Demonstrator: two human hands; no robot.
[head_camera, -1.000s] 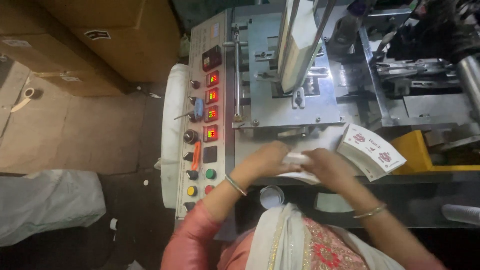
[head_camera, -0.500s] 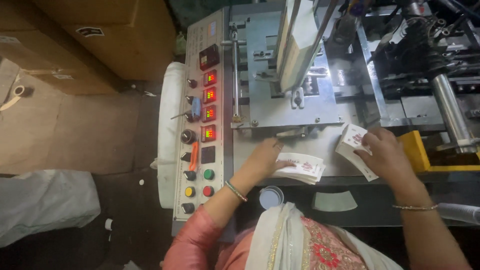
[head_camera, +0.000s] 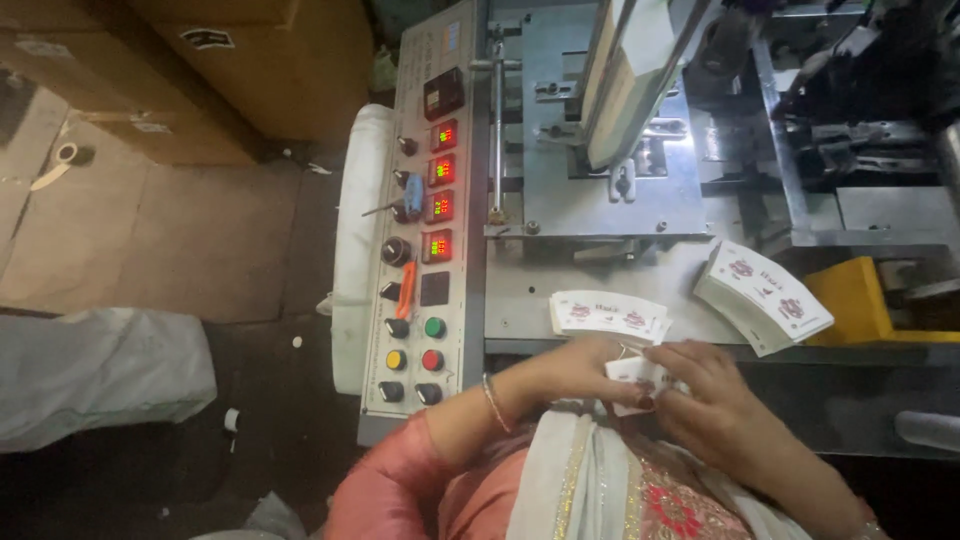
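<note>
Both hands pinching a small bundle of printed cards (head_camera: 632, 381) at the table's near edge: left hand (head_camera: 580, 362) closed on its left side, right hand (head_camera: 705, 385) with fingers curled over its right. Light, thin, probably slippery and prone to fanning; best held by the edges, squeezed square. Second stack (head_camera: 605, 313) just beyond, larger stack (head_camera: 762, 296) to the right beside a yellow bin (head_camera: 850, 305). Control panel (head_camera: 425, 260) with knobs close on the left.
</note>
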